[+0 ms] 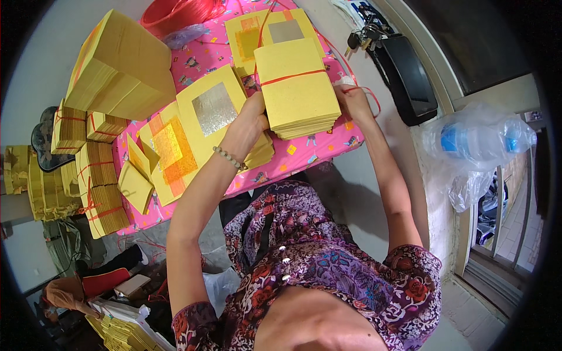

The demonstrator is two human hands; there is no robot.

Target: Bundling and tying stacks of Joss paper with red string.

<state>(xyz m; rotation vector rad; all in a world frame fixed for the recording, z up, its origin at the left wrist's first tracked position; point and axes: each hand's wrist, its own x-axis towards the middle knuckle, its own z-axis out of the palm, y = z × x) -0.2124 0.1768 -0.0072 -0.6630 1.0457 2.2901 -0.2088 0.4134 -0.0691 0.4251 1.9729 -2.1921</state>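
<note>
A thick stack of yellow joss paper [297, 96] stands near the table's front edge, with a red string [293, 77] running across its top. My left hand [253, 114] is closed against the stack's left side, its fingertips partly hidden by the paper. At the right side, my right hand [353, 104] pinches the red string, whose loose loop curls out beyond the fingers. Left of my left hand lie open joss sheets with a silver square [214, 110] and an orange-gold square [170, 149]. More such sheets [240, 36] lie behind the stack.
A tall block of yellow paper [120, 70] and red-tied bundles [100, 161] crowd the left of the pink patterned table [293, 161]. A red string coil [175, 14] sits at the back. Keys [369, 36] and a black phone [410, 76] lie on a ledge at right, near bagged bottles [474, 140].
</note>
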